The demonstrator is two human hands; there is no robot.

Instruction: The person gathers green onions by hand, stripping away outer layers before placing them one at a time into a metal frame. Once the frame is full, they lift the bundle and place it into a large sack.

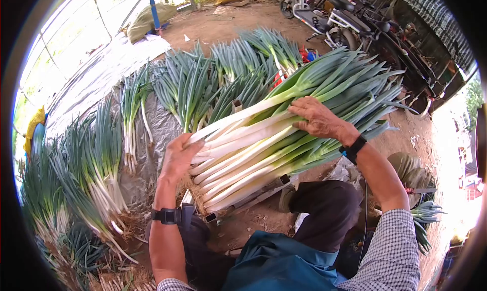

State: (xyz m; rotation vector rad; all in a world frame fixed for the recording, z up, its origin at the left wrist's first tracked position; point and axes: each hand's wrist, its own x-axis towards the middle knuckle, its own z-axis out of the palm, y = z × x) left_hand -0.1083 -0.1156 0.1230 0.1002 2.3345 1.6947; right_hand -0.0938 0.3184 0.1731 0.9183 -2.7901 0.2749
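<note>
A thick pile of large green onions [243, 164], white stems to the left and leaves to the upper right, lies across a low metal frame [258, 195] in front of my knees. My left hand [178, 158] is closed round the white root end of the uppermost stems, thumb on top. Further up the pile, my right hand [317, 118] rests with bent fingers over the stems where white turns to green, gripping there. What lies under its palm is hidden. Brown roots hang at the pile's lower left.
More green onions lie in bunches on a grey plastic sheet [144, 182] to the left and at the back [185, 85]. An electric scooter [335, 22] and other bikes stand at the upper right. A filled sack [149, 22] leans near a blue post [154, 12].
</note>
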